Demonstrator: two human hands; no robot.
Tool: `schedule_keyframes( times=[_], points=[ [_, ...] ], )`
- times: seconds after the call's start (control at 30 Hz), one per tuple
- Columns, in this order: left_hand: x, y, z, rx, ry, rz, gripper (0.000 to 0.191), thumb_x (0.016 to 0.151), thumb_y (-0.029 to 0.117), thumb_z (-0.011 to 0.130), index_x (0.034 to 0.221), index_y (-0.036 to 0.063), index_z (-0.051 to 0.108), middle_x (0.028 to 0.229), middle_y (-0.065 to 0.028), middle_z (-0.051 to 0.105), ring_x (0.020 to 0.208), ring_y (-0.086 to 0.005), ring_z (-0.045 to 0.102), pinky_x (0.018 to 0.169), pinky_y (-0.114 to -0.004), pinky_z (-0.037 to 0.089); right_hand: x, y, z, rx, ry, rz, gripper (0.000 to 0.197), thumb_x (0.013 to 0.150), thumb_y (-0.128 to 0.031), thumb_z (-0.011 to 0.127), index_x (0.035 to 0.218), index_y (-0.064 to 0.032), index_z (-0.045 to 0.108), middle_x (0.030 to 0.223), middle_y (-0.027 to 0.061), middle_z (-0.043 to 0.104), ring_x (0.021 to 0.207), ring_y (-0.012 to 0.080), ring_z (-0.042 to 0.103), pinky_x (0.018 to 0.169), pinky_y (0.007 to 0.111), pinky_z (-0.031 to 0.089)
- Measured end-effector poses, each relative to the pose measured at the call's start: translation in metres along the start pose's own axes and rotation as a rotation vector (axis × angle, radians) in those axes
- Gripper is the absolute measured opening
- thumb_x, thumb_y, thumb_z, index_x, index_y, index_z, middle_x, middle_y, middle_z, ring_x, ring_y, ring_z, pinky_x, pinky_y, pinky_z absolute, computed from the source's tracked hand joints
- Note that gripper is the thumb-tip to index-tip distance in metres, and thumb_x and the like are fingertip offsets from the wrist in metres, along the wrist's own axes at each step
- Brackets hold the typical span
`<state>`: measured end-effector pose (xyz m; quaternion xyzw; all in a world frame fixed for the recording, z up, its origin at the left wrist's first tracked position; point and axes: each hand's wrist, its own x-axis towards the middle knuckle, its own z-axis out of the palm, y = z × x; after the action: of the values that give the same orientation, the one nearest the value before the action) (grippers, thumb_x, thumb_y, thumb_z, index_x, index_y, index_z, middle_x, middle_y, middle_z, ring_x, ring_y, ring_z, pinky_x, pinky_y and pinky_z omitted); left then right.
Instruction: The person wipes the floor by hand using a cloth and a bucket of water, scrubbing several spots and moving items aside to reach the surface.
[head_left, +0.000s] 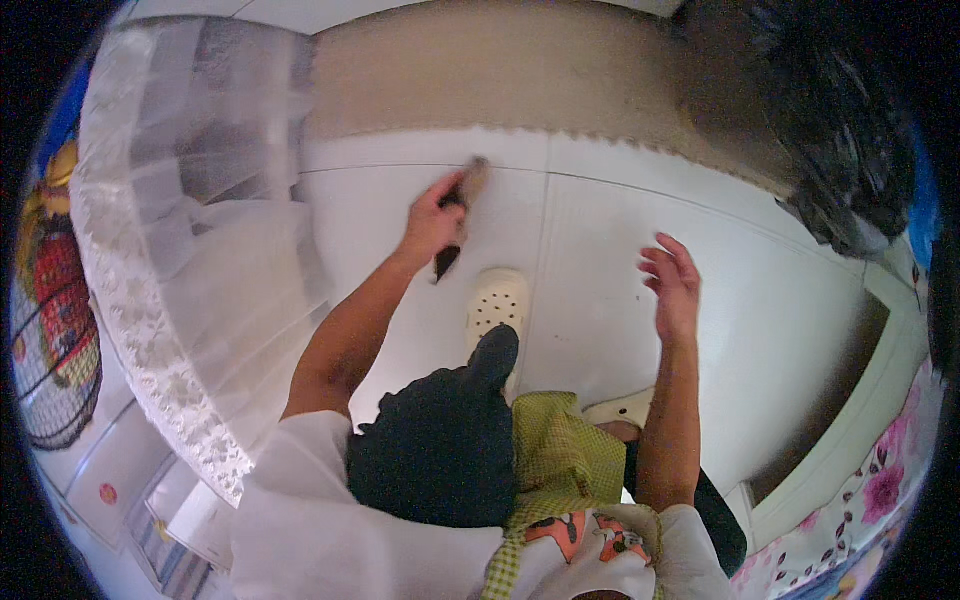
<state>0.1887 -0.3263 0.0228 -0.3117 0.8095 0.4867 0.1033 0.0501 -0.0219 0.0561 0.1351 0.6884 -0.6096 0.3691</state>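
Near the middle of the view, my left hand grips a small, elongated object with a tan part at one end and a dark part at the other; motion blur hides what it is. My right hand is raised over the white tiled floor, its fingers apart and holding nothing. A cream clog with round holes shows below my left hand, and part of the other clog lies beside the green checked cloth I wear.
A tan mat with a scalloped edge spans the far floor. Black plastic bulges at the upper right. Sheer fabric with white lace trim hangs at left. A pale frame and floral cloth stand at right.
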Motion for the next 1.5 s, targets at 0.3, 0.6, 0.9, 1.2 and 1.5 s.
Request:
schedule_keyframes(
  times=[0.3,0.6,0.9,1.2,1.5],
  points=[
    [0.010,0.088,0.066,-1.028,-0.255,-0.352,0.044,0.094,0.037,0.035,0.119,0.0025,0.042,0.116,-0.0113,0.050,0.103,-0.0223,0.049,0.094,-0.037,0.037,-0.006,0.003,0.081,0.290,-0.114,-0.077,0.063,0.079,-0.009,0.056,0.135,-0.0103,0.028,0.123,0.0139,0.043,0.112,0.0221,0.042,0.093,0.035,0.037],
    [0.128,-0.008,-0.028,-1.544,0.763,-0.764,0.041,0.087,0.048,0.042,0.086,0.0072,0.038,0.085,-0.0094,0.048,0.070,-0.0214,0.048,0.064,-0.039,0.047,0.026,-0.019,0.045,-0.690,0.094,-0.445,0.058,0.069,-0.010,0.058,0.125,-0.0137,0.042,0.131,0.0175,0.029,0.112,0.0363,0.043,0.088,0.041,0.044],
    [0.112,0.048,-0.082,-1.546,0.458,-0.415,0.066,0.079,0.052,0.049,0.120,0.0013,0.037,0.118,-0.0157,0.042,0.107,-0.0305,0.043,0.085,-0.045,0.038,0.010,0.000,0.094,-0.675,-0.081,-0.480,0.047,0.073,-0.013,0.060,0.118,-0.0206,0.049,0.124,0.0165,0.039,0.106,0.0350,0.049,0.086,0.041,0.045],
    [0.095,0.093,-0.144,-1.217,0.074,-0.285,0.076,0.083,0.059,0.037,0.119,-0.0075,0.042,0.130,-0.0184,0.042,0.122,-0.0309,0.038,0.095,-0.044,0.031,0.023,0.123,0.328,-1.055,-0.540,-0.992,0.027,0.084,-0.026,0.044,0.106,-0.0181,0.058,0.132,-0.0034,0.039,0.112,0.0222,0.038,0.088,0.044,0.033],
    [0.094,0.049,-0.161,-1.188,0.022,-0.349,0.052,0.090,0.038,0.039,0.117,-0.0067,0.045,0.128,-0.0169,0.045,0.122,-0.0309,0.039,0.092,-0.044,0.035,0.071,0.067,0.388,-1.111,-0.443,-0.825,0.034,0.086,-0.025,0.041,0.116,-0.0156,0.053,0.127,0.0054,0.044,0.109,0.0232,0.040,0.078,0.045,0.035]
  ],
)
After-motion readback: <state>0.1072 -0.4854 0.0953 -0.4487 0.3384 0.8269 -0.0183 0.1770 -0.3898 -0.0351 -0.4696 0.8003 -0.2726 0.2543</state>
